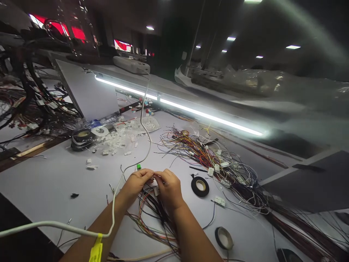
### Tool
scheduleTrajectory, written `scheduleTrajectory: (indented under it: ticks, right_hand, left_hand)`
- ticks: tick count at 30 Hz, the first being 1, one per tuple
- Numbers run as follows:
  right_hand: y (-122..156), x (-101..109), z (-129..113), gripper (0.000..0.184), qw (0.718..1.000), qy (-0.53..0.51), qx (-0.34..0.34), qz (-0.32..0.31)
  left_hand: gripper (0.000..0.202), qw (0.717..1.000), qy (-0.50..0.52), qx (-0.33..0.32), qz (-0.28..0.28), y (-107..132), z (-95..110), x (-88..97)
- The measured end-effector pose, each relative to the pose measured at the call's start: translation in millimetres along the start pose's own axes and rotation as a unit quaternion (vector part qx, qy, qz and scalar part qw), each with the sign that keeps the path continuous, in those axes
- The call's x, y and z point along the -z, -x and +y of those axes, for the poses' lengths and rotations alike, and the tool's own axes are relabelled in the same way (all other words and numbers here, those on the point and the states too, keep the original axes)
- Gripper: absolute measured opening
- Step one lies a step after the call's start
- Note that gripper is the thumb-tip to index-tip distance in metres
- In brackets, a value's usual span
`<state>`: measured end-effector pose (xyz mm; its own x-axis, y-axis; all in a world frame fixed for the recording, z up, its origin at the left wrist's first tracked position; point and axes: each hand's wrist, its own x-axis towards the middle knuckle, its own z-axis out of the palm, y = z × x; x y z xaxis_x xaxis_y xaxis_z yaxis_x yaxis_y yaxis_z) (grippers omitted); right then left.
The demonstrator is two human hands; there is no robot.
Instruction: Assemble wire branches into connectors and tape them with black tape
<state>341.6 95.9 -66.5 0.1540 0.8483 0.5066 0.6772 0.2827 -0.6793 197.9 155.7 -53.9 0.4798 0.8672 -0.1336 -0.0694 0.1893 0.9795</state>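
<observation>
My left hand (140, 181) and my right hand (169, 187) meet above the middle of the table, fingertips pinched together. What they pinch is too small and hidden to make out. Just below them lies a bundle of thin wires (141, 214), black, red, orange and green, curving toward the front. A small white connector (156, 191) shows beside my right hand's fingers. Behind my left hand stands a green connector (139, 166). To the right of my right hand lies a roll of black tape (200, 186).
A white cable (144, 120) with a yellow tag (96, 251) crosses over my left forearm. At the right lies a large wire bundle (201, 153) with white connectors. Clear bags (122, 129) of small parts lie at the left. A lit tube lamp (209, 115) spans the back.
</observation>
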Motion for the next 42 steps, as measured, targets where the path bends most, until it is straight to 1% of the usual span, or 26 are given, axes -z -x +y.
scheduleTrajectory:
  ticks: [2, 4, 7, 11, 14, 16, 18, 20, 21, 22, 25, 26, 28, 30, 32, 34, 36, 38, 40, 42]
  right_hand:
    - [-1, 1, 0, 0.016, 0.998, -0.048, -0.037, 0.019]
    - [-2, 0, 3, 0.015, 0.992, -0.080, -0.091, 0.037]
    - [-4, -1, 8, 0.014, 0.983, -0.106, -0.149, 0.033]
    - [-5, -4, 9, 0.013, 0.980, -0.120, -0.160, 0.010]
    - [-5, -2, 7, 0.013, 0.984, -0.097, -0.150, 0.004]
    - [-5, 0, 4, 0.012, 0.990, -0.062, -0.126, -0.004]
    - [-4, 1, 3, 0.011, 0.995, -0.031, -0.099, -0.008]
    - [-4, 0, 2, 0.012, 0.995, -0.033, -0.093, -0.004]
    - [-4, 0, 2, 0.012, 0.994, -0.048, -0.103, 0.001]
    - [-4, -2, 3, 0.012, 0.991, -0.067, -0.119, 0.007]
    - [-5, -4, 5, 0.012, 0.981, -0.113, -0.157, 0.018]
    - [-5, -4, 6, 0.012, 0.981, -0.115, -0.156, 0.020]
    - [-5, -3, 6, 0.011, 0.985, -0.101, -0.141, 0.017]
    - [-5, -2, 5, 0.010, 0.988, -0.075, -0.131, 0.007]
    - [-5, -2, 4, 0.011, 0.990, -0.044, -0.131, -0.012]
    - [-6, -3, 4, 0.018, 0.991, 0.000, -0.132, -0.027]
    - [-7, -4, 5, 0.032, 0.989, 0.066, -0.126, -0.039]
    - [-8, -4, 5, 0.045, 0.982, 0.139, -0.109, -0.066]
    - [-9, -2, 4, 0.051, 0.972, 0.195, -0.086, -0.102]
    - [-9, 0, 3, 0.047, 0.964, 0.226, -0.070, -0.122]
  left_hand:
    - [0.021, 0.998, 0.060, 0.016, 0.004, 0, 0, -0.1]
    - [0.022, 0.990, 0.131, 0.050, 0.009, 0, 0, 0.3]
    - [0.026, 0.977, 0.194, 0.093, 0.002, 0, 0, 1.8]
    - [0.023, 0.970, 0.219, 0.103, -0.020, -1, -2, 3.1]
    - [0.023, 0.971, 0.215, 0.103, -0.025, -1, 0, 1.8]
    - [0.023, 0.981, 0.168, 0.091, -0.023, 0, 2, -0.2]
    - [0.025, 0.996, 0.070, 0.055, -0.007, 1, 4, -2.2]
    - [0.027, 1.000, -0.019, 0.017, 0.011, 1, 4, -2.9]
    - [0.029, 0.999, -0.037, 0.011, 0.016, 1, 4, -2.7]
    - [0.031, 0.999, -0.035, 0.015, 0.018, 1, 4, -2.2]
    - [0.037, 0.998, 0.020, 0.056, 0.008, -1, 0, -0.1]
    - [0.037, 0.998, 0.027, 0.064, 0.002, -1, -1, 0.5]
    - [0.037, 0.997, 0.010, 0.069, -0.015, -2, -2, 1.0]
    - [0.037, 0.997, -0.028, 0.063, -0.030, -2, -2, 1.1]
    - [0.037, 0.996, -0.072, 0.037, -0.027, -2, -1, 0.6]
    - [0.033, 0.990, -0.139, -0.023, 0.000, -2, 1, -0.8]
    - [0.027, 0.971, -0.216, -0.096, 0.027, -1, 3, -3.6]
    - [0.024, 0.953, -0.265, -0.146, 0.023, 0, 5, -7.2]
    - [0.025, 0.947, -0.280, -0.154, 0.010, 2, 5, -10.2]
    - [0.026, 0.946, -0.288, -0.145, 0.012, 2, 5, -11.8]
